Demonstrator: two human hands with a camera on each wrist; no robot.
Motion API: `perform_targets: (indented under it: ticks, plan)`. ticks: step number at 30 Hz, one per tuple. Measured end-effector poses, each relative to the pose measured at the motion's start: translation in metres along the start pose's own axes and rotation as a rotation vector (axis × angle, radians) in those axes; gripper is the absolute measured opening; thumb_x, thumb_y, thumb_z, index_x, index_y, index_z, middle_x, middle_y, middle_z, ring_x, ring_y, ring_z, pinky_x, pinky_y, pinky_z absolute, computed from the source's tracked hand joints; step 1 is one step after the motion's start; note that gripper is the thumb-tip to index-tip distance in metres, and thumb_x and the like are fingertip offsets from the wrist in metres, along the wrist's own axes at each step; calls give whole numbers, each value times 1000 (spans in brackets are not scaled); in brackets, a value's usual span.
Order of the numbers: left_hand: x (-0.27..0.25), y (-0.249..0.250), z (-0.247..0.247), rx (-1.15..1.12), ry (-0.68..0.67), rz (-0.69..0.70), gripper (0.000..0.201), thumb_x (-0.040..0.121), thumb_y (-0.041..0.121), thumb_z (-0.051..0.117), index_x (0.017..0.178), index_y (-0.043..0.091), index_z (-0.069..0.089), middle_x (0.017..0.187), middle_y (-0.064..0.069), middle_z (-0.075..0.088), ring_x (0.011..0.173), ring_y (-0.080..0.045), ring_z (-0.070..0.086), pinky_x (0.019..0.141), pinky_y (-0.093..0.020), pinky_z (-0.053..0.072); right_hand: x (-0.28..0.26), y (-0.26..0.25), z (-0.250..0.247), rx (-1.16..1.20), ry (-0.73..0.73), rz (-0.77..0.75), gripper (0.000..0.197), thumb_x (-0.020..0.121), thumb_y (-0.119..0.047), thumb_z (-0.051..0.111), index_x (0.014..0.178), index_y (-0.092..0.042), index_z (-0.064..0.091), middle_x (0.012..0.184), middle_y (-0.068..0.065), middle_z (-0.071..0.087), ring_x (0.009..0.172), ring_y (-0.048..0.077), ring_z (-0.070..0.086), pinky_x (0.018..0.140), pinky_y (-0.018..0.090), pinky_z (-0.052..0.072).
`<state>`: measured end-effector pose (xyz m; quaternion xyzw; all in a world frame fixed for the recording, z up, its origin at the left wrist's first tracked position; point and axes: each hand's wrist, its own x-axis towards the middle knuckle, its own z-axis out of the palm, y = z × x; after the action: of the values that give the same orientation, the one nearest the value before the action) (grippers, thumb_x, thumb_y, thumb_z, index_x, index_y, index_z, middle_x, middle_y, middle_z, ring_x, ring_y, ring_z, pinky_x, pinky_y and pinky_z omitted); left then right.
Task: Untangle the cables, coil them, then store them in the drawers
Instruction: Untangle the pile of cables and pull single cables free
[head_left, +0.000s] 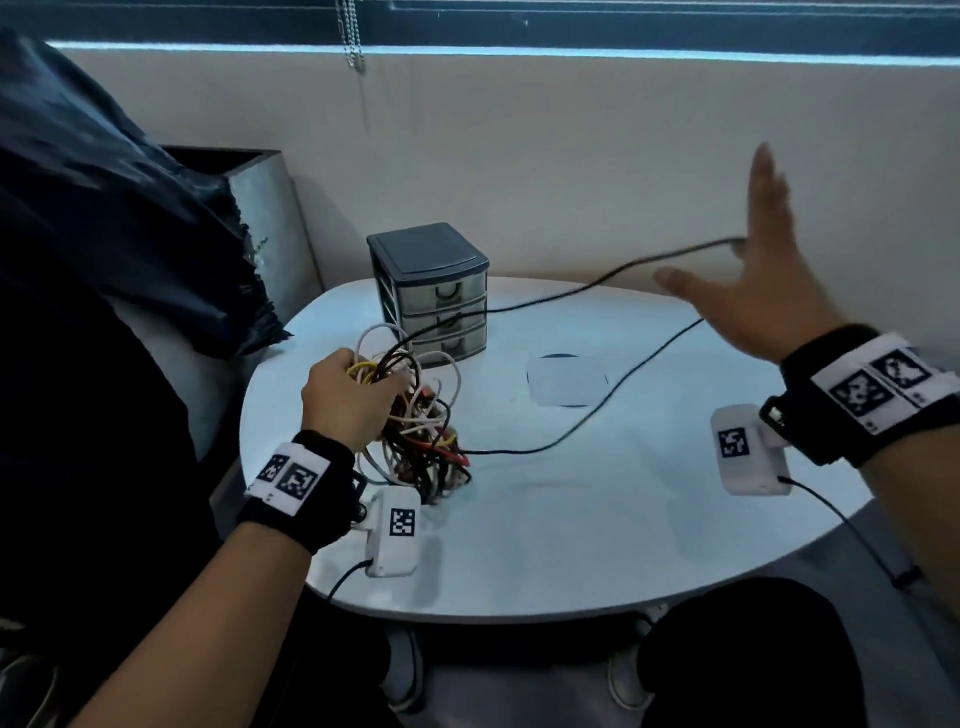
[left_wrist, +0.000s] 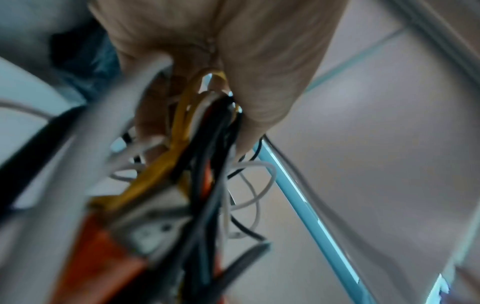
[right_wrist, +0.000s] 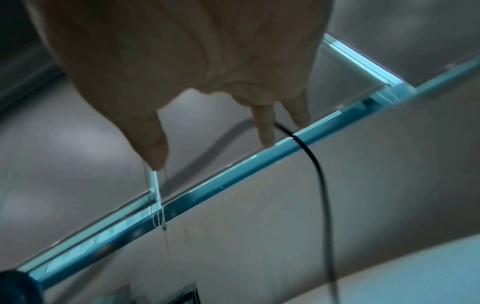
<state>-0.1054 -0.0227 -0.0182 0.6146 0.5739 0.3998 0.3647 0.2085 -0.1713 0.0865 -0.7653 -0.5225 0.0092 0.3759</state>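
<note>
At the centre left of the head view the left hand (head_left: 348, 397) has its fingers curled around the top of the tangle of cables (head_left: 421, 431), lifting part of it while the lower part rests on the white table (head_left: 545, 545). The main risk, I think, is here: if the black cable (head_left: 597, 410) is pulled hard while knots remain, the loops may tighten, or the whole bundle may drag across the table. Just behind the tangle, in the middle of the frame, stands one small drawer unit (head_left: 431, 291) with three drawers, all closed; the stretched cable passes in front of it and could knock it. At the upper right, the right hand (head_left: 753, 275) is spread with straight fingers, and the cable runs over them, so it could slip off. I count one tangle of white, yellow, red and black cables; how many cables it holds I cannot tell.
</note>
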Motion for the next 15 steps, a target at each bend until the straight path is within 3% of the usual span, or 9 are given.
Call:
perform_targets:
  ticks: [3,5,7,8,9,10,13,15]
  plan:
    - [0,-3,-1,-190,-86,-175,37,71,23,88,72,12,53,73,-16,63,63,-26,62,69,-54,59,-14,8,28,-57,40,59,104,87,-43,69,153,-41,-10,166,3,-8,151,19,10,116,44,28]
    - [-2,-5,1,-205,-142,-220,32,74,18,86,77,9,56,77,-18,66,63,-27,65,70,-54,59,-35,8,59,-36,121,-19,84,88,-37,70,154,-32,17,162,3,20,136,19,43,101,40,41]
    - [-3,-6,4,-199,-175,-228,29,75,16,85,82,7,58,79,-19,69,62,-28,66,69,-52,61,-57,9,94,47,-3,-98,45,90,-31,68,131,-23,52,133,2,57,107,18,62,90,37,48]
    - [-3,-6,6,-198,-183,-224,29,76,16,85,83,7,59,80,-19,69,62,-28,66,68,-51,62,-66,9,111,39,-136,-108,25,92,-27,64,117,-24,60,117,0,65,100,19,64,90,37,50]
    - [-4,-6,6,-197,-193,-225,29,76,16,85,84,6,59,80,-19,69,62,-28,66,67,-48,62,-73,10,126,10,-271,-107,15,94,-24,60,109,-25,64,111,-1,68,97,19,64,92,38,50]
    - [-4,-7,7,-198,-204,-229,29,76,16,85,85,6,59,80,-19,69,61,-27,66,64,-46,62,-80,9,138,-17,-394,-82,17,96,-22,57,110,-25,66,117,-2,67,99,18,64,95,37,49]
    - [-8,-7,7,-230,-249,-240,30,76,14,85,86,5,58,76,-18,69,55,-25,66,56,-38,61,-91,5,166,-37,-693,21,42,101,-27,50,142,-31,47,151,-6,43,121,20,58,110,35,39]
    - [-10,-8,6,-247,-273,-249,30,76,14,85,85,6,58,75,-17,69,53,-25,66,51,-35,59,-92,1,177,-49,-800,11,47,102,-31,49,148,-32,40,151,-7,42,122,21,59,110,35,39]
